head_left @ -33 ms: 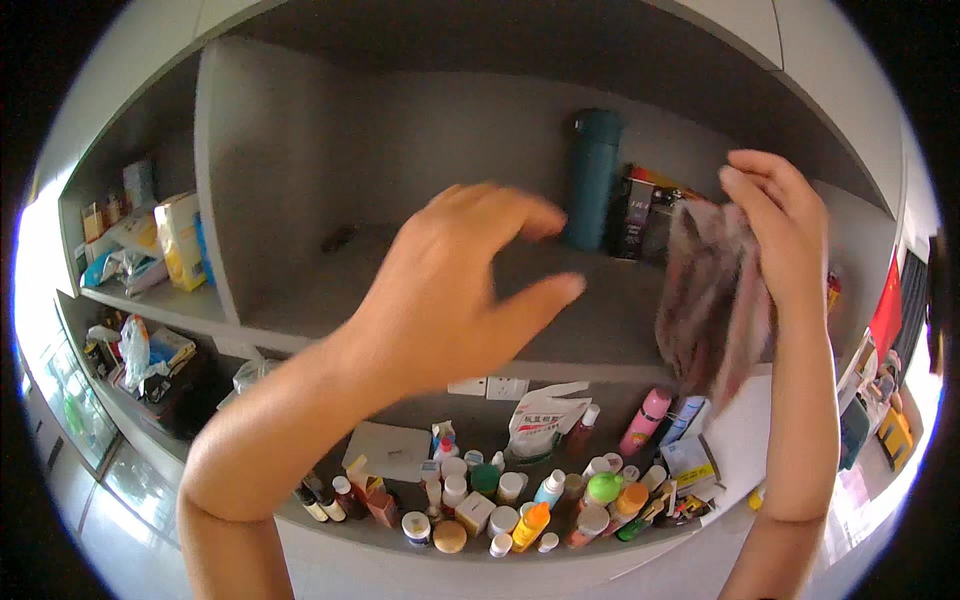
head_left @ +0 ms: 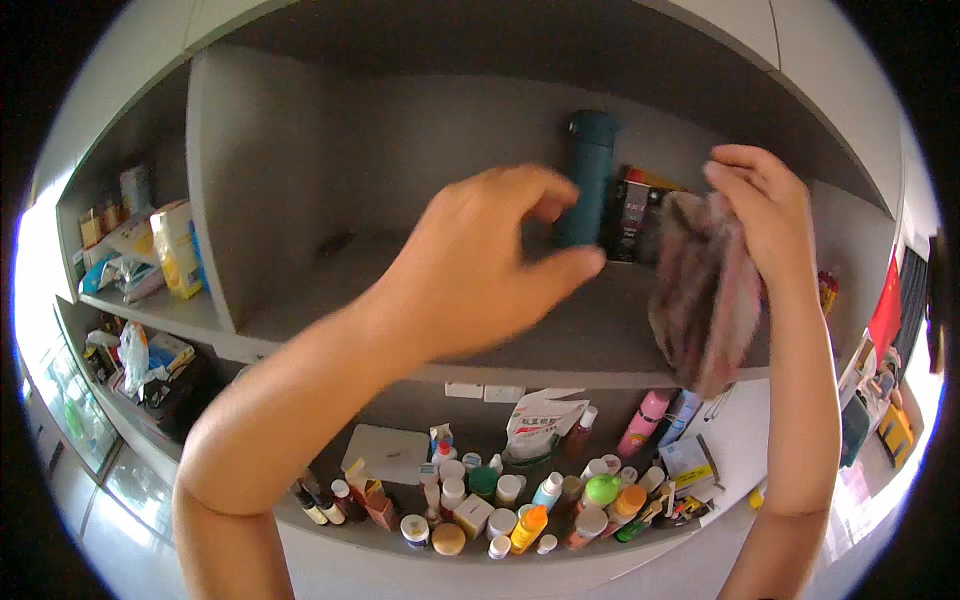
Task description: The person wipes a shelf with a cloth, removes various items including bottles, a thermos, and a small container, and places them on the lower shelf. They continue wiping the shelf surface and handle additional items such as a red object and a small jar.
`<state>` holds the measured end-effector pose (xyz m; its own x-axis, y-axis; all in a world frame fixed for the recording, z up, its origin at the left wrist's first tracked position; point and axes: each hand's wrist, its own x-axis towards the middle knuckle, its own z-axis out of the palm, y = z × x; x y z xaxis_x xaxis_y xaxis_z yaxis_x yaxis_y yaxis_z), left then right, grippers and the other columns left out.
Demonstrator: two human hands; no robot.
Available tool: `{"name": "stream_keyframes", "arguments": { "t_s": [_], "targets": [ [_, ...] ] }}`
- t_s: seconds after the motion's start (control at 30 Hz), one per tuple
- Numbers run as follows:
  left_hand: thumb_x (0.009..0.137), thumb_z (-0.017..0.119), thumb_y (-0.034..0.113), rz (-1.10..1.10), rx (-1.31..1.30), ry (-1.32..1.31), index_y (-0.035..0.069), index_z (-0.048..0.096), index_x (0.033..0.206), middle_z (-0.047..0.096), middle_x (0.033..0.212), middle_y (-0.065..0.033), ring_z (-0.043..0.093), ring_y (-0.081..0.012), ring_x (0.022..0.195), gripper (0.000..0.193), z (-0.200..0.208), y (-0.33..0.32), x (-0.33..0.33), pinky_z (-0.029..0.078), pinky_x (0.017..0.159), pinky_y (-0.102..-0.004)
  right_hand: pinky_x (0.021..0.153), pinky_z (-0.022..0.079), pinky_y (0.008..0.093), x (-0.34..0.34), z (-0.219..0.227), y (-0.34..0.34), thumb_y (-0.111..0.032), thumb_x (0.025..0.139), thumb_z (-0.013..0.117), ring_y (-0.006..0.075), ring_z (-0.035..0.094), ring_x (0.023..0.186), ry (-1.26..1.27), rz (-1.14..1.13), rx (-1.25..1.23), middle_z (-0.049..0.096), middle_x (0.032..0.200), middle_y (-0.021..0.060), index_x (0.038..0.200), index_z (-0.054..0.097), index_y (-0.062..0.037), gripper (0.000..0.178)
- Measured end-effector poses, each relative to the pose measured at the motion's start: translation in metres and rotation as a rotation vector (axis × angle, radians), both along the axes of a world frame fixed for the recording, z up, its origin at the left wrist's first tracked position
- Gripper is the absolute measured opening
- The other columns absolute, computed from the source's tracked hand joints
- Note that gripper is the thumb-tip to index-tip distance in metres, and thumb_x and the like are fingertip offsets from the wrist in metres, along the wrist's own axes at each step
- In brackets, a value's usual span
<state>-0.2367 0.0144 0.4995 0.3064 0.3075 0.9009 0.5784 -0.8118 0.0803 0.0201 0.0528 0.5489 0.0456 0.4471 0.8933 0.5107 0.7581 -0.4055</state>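
Observation:
My left hand [head_left: 490, 260] is in front of the upper shelf, thumb and fingers apart in a curved shape, holding nothing. Just beyond its fingertips a teal flask [head_left: 592, 165] stands upright at the back; the hand overlaps part of it, and I cannot tell whether they touch. In my right hand [head_left: 765, 205] a brownish-pink cloth [head_left: 705, 310] is pinched and hangs down past the shelf's front edge. Beside the flask stands a dark box [head_left: 630, 215], with other small packets partly hidden behind the cloth.
Below, a lower shelf carries many crowded bottles and jars, among them an orange bottle [head_left: 529, 528], a white pouch [head_left: 540, 428] and a pink bottle [head_left: 645, 422]. A small dark item [head_left: 337, 241] lies far left on the upper shelf. Side shelves hold a yellow-white pack [head_left: 178, 250].
My left hand has moved right and closer to the flask. My right hand and the hanging cloth have shifted slightly left.

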Motion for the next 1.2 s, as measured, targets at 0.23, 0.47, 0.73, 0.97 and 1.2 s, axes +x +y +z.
{"name": "stream_keyframes", "arguments": {
  "t_s": [0.23, 0.47, 0.73, 0.97, 1.2],
  "targets": [
    [0.073, 0.077, 0.043, 0.395, -0.594, -0.242, -0.001, 0.053, 0.126, 0.055, 0.126, -0.0236, 0.056, -0.0326, 0.115, 0.073, 0.071, 0.173, 0.078, 0.048, 0.092, -0.0394, 0.089, 0.049, 0.0412, 0.014, -0.003, 0.169, -0.053, 0.068, 0.075, 0.0344, 0.062, 0.105, -0.557, -0.53, -0.524, 0.064, 0.111, 0.0205, 0.111, 0.064, -0.0006, 0.068],
    [0.069, 0.081, 0.041, 0.349, -0.787, -0.326, -0.002, 0.052, 0.124, 0.058, 0.123, -0.0207, 0.057, -0.0325, 0.112, 0.077, 0.051, 0.216, 0.078, 0.048, 0.092, -0.0424, 0.089, 0.05, 0.0436, -0.012, -0.014, 0.145, -0.052, 0.07, 0.075, 0.0331, 0.06, 0.11, -0.435, -0.461, -0.568, 0.06, 0.12, 0.0198, 0.117, 0.059, -0.0025, 0.07],
    [0.063, 0.084, 0.04, 0.18, -0.729, -0.316, -0.003, 0.051, 0.125, 0.057, 0.123, -0.0212, 0.057, -0.0322, 0.112, 0.082, 0.044, 0.206, 0.08, 0.048, 0.092, -0.0422, 0.088, 0.05, 0.0429, -0.015, -0.024, 0.151, -0.05, 0.069, 0.073, 0.0358, 0.063, 0.102, -0.344, -0.476, -0.475, 0.065, 0.106, 0.0229, 0.104, 0.065, 0.0026, 0.064],
    [0.067, 0.08, 0.04, 0.275, -0.661, -0.391, -0.002, 0.048, 0.128, 0.056, 0.125, -0.0203, 0.057, -0.0324, 0.112, 0.081, 0.038, 0.186, 0.083, 0.047, 0.094, -0.0424, 0.081, 0.051, 0.042, -0.021, -0.023, 0.144, -0.043, 0.066, 0.072, 0.0335, 0.065, 0.098, -0.303, -0.387, -0.459, 0.066, 0.102, 0.0228, 0.1, 0.067, 0.0028, 0.057],
    [0.072, 0.072, 0.048, 0.024, -0.911, -0.367, 0.005, 0.055, 0.122, 0.06, 0.116, -0.0135, 0.06, -0.0269, 0.1, 0.068, 0.054, 0.111, 0.07, 0.048, 0.086, -0.0407, 0.077, 0.05, 0.0353, 0.002, 0.003, 0.113, -0.048, 0.068, 0.071, 0.0244, 0.064, 0.088, -0.273, -0.094, -0.446, 0.068, 0.093, 0.0186, 0.098, 0.07, 0.0006, 0.057]
  ]
}}
